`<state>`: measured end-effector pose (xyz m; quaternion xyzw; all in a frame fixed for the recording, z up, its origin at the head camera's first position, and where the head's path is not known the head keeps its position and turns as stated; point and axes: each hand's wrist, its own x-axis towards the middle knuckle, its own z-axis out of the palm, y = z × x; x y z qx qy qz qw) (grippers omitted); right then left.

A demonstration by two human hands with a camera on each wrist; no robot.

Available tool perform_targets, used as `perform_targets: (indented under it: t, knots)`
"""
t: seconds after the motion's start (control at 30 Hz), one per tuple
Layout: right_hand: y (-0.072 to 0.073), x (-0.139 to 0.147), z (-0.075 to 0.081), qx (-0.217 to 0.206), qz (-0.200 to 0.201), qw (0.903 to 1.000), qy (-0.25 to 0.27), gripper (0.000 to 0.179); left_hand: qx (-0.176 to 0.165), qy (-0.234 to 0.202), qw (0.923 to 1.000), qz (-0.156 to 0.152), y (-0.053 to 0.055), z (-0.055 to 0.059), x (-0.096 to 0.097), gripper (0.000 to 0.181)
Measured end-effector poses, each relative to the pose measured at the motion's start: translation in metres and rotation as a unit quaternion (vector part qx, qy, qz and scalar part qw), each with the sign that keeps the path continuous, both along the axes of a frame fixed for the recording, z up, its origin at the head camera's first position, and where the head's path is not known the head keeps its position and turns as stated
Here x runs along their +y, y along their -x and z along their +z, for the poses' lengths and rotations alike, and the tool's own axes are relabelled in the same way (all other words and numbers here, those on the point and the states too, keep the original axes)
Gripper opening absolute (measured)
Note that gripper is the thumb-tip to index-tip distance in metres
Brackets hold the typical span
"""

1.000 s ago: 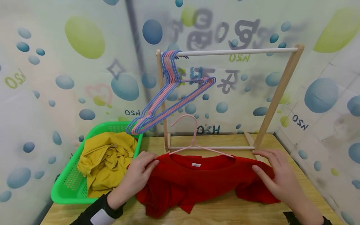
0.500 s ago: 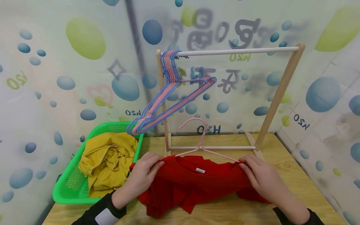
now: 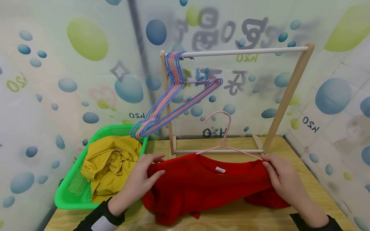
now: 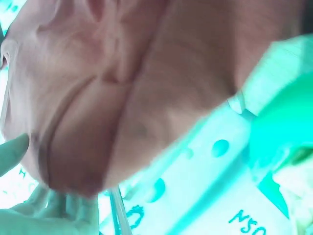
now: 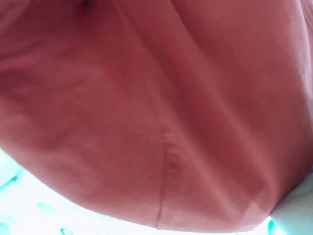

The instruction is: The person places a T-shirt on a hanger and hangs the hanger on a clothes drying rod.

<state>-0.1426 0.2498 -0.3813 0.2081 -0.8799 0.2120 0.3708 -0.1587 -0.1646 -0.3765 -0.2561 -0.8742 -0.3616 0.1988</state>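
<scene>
A red shirt (image 3: pixel 208 176) with a white neck label is on a pink hanger (image 3: pixel 225 141), whose hook stands up out of the neckline. My right hand (image 3: pixel 286 179) pinches the right shoulder at the end of the hanger's arm. At the left shoulder, my left hand (image 3: pixel 141 176) has its fingers (image 3: pixel 157 157) and thumb spread apart, with cloth between them. In the left wrist view, the thumb reaches the near face of the cloth (image 4: pixel 93 107) and the other fingers are behind it. Red cloth (image 5: pixel 161 112) fills most of the right wrist view.
Behind the shirt stands a wooden rack with a white top rail (image 3: pixel 245 51). Several blue and pink hangers (image 3: pixel 173 93) hang at its left end. A green basket (image 3: pixel 65 195) holding yellow clothing (image 3: pixel 112 163) sits on the wooden table (image 3: pixel 225 218) at the left.
My right hand has moved in, taken hold of the right shoulder, then pulled it outward. The hanger has shifted right and up, spreading the shirt wider. My left thumb and fingers have parted.
</scene>
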Motion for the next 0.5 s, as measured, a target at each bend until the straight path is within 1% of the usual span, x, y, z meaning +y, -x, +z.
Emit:
perform_targets:
  t: [0.1,0.27,0.37,0.43,0.5]
  knots:
    - [0.001,0.006,0.000,0.005,-0.007,1.0000,0.004,0.028,-0.037,0.003,0.9993,0.012,0.000,0.000,-0.004,0.048]
    - [0.003,0.014,-0.001,0.008,-0.021,0.9997,0.003,0.024,-0.090,0.010,0.9954,0.031,0.002,-0.001,-0.008,0.047]
    - [0.004,0.018,-0.002,0.010,-0.022,0.9997,0.002,0.024,-0.097,-0.001,0.9947,0.035,0.003,0.000,-0.012,0.043]
    - [0.004,0.020,-0.003,0.015,-0.020,0.9997,0.002,0.024,-0.087,-0.011,0.9953,0.041,0.003,0.001,-0.014,0.037]
    - [0.005,0.022,-0.005,0.019,-0.014,0.9997,0.011,0.023,-0.068,-0.017,0.9962,0.053,0.004,0.002,-0.016,0.031]
